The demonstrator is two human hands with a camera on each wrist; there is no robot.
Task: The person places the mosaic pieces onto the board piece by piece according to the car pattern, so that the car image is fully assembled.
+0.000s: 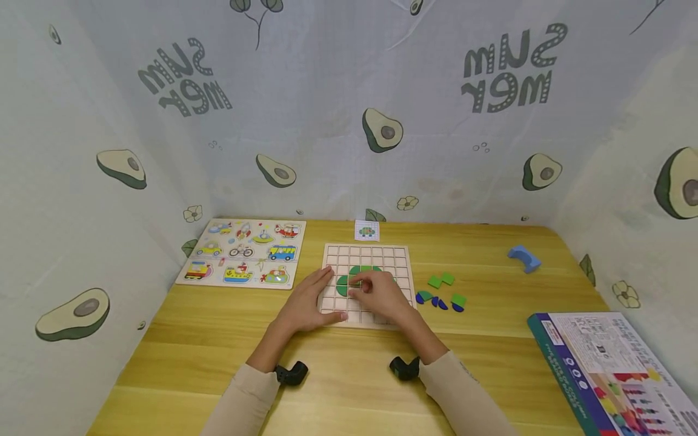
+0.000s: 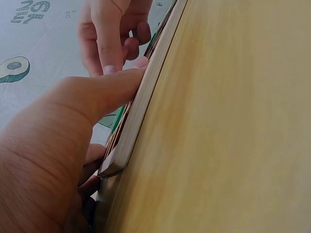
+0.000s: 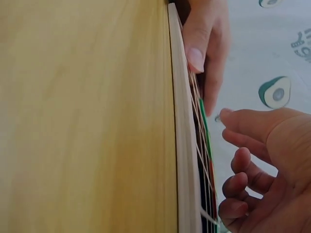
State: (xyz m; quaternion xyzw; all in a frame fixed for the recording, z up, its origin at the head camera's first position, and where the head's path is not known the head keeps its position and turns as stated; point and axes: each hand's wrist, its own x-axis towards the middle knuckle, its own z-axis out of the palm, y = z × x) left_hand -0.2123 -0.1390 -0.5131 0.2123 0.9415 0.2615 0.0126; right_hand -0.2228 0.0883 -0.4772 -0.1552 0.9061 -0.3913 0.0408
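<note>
A wooden grid board [image 1: 402,260] lies in front of me with green flat pieces [image 1: 342,286] on it, partly hidden under my right hand. My left hand [image 1: 305,303] is spread at the board's left side, its thumb on the near edge and its fingers along the left edge. Over the middle of the board is my right hand [image 1: 382,295], fingers loosely bent. In the right wrist view its thumb and index fingertips [image 3: 227,115] stand slightly apart above the pieces, with nothing visible between them. A small card [image 1: 367,231] with a gridded green figure lies behind the board.
Several loose green and blue pieces [image 1: 434,281] lie right of the board. A vehicle picture puzzle [image 1: 248,247] is at the back left. Farther right are a blue arch-shaped block [image 1: 525,258] and a large printed box [image 1: 600,351]. A patterned curtain [image 1: 327,109] surrounds the wooden table [image 1: 218,339].
</note>
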